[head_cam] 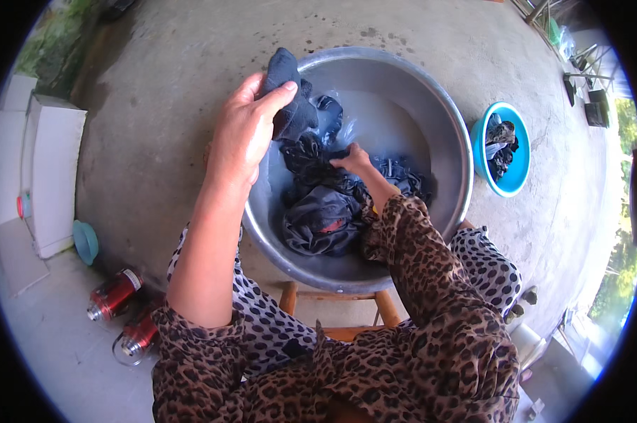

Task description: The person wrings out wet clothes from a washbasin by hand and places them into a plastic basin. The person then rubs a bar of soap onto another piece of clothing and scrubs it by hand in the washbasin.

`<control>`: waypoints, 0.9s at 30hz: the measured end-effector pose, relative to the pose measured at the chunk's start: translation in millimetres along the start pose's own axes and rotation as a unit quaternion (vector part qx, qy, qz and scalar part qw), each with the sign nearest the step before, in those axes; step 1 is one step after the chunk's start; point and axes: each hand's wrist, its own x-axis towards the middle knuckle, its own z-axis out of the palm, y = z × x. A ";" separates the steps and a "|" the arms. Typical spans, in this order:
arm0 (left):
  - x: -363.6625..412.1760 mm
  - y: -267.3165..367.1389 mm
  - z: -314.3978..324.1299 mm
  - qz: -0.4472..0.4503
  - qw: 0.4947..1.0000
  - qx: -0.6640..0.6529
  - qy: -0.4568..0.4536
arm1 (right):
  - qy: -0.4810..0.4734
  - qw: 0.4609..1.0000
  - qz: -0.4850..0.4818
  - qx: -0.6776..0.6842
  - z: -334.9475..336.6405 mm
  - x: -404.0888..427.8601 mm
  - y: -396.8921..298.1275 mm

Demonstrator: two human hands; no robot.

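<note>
A large round metal basin (448,211) stands before me, holding cloudy water and dark wet clothes (324,217). At its upper left rim, my left hand (249,116) grips a dark sock-like cloth (282,71), raised above the water with the thumb across it. Lower down inside the basin, my right hand (354,158) pinches a dark wet fabric (340,155) between thumb and fingers. Whether that fabric joins the raised cloth cannot be made out. Under the right forearm lie more garments, partly hidden by the leopard-print sleeve (424,254).
Right of the basin is a blue plastic basin (522,174) with dark and grey cloths. Two red thermos flasks (115,293) lie at lower left, near a small teal bowl (85,242) and white boxes (59,174). A wooden stool frame (289,299) shows between my knees.
</note>
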 end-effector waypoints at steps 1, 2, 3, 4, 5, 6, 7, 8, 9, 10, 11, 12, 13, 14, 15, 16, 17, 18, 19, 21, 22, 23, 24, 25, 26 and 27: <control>0.1 -1.3 0.4 0.012 1.000 -0.009 0.008 | 0.001 1.000 0.001 -0.003 -14.9 -5.2 -1.2; 0.2 -1.8 1.2 0.024 0.999 -0.018 0.016 | -0.017 0.989 -0.002 0.145 -33.6 -7.2 -2.8; -1.4 1.0 -0.3 0.027 0.999 -0.020 0.016 | -0.035 0.956 -0.010 0.291 -51.5 -11.0 -9.3; -0.1 0.3 1.2 0.026 1.000 -0.003 0.008 | 0.005 0.935 -0.066 0.348 -67.5 -13.1 -4.2; 1.3 -0.8 3.1 0.026 1.000 0.013 0.001 | 0.012 0.916 -0.106 0.387 -81.6 -14.3 -2.0; 2.4 -3.8 2.7 0.026 1.000 0.009 -0.002 | 0.013 0.919 -0.105 0.379 -99.2 -21.1 -8.1; 4.0 -7.8 0.8 0.055 0.998 0.040 0.008 | 0.012 0.922 -0.106 0.372 -118.8 -30.6 -21.1; 4.2 -8.0 -0.5 0.085 0.994 0.073 0.019 | 0.018 0.919 -0.112 0.377 -135.4 -39.7 -34.3; 5.4 -7.7 0.8 0.084 0.994 0.067 0.017 | 0.027 0.917 -0.114 0.381 -153.0 -49.0 -43.0; 6.0 -7.7 0.7 0.099 0.986 0.131 0.031 | 0.020 0.912 -0.131 0.388 -167.9 -58.3 -52.0; 6.8 -8.1 -0.4 0.113 0.973 0.196 0.045 | 0.009 0.924 -0.131 0.359 -179.4 -60.7 -56.7; 9.8 -10.3 -1.3 0.115 0.973 0.193 0.044 | 0.058 0.940 -0.142 0.304 -190.4 -63.7 -60.5; 13.0 -13.3 -3.5 0.130 0.974 0.183 0.038 | 0.106 0.951 -0.152 0.247 -198.3 -65.5 -64.3; 15.0 -15.6 -6.0 0.145 0.974 0.174 0.033 | 0.105 0.951 -0.153 0.247 -203.4 -65.5 -67.6; 13.7 -12.0 -4.7 0.145 0.973 0.174 0.033 | 0.166 0.963 -0.158 0.141 -206.7 -63.3 -69.2; 11.3 -8.1 -4.0 0.119 0.982 0.143 0.040 | 0.224 0.961 -0.161 0.035 -207.5 -59.0 -70.6; 8.3 -4.1 -3.8 0.093 0.988 0.113 0.048 | 0.221 0.961 -0.162 0.037 -204.0 -50.7 -69.4; 5.7 -0.9 -3.9 0.094 0.987 0.116 0.052 | 0.224 0.966 -0.127 -0.001 -198.2 -38.4 -66.1; 5.4 -0.1 -1.0 0.108 0.987 0.104 0.057 | 0.231 0.968 -0.087 -0.042 -194.4 -25.6 -60.6; 3.9 0.6 -1.5 0.121 0.986 0.098 0.067 | 0.202 0.972 -0.085 -0.087 -175.3 2.4 -55.9; 2.9 2.0 -2.0 0.113 0.987 0.099 0.063 | 0.175 0.972 -0.082 -0.133 -165.3 17.5 -54.7; 0.2 4.9 -2.1 0.106 0.988 0.101 0.059 | 0.123 0.976 -0.063 -0.168 -154.1 33.9 -56.5; -5.9 13.8 5.4 0.079 0.987 0.126 0.066 | 0.122 0.978 -0.029 -0.164 -140.0 50.1 -49.4; -6.4 11.1 5.4 0.080 0.985 0.134 0.071 | 0.116 0.981 -0.004 -0.156 -123.8 58.0 -60.3; -5.4 7.4 4.9 0.083 0.990 0.090 0.071 | 0.094 0.987 0.001 -0.134 -107.5 61.5 -67.5; -6.2 4.1 -0.6 0.085 0.992 0.049 0.078 | 0.066 0.992 0.001 -0.112 -85.7 57.4 -79.3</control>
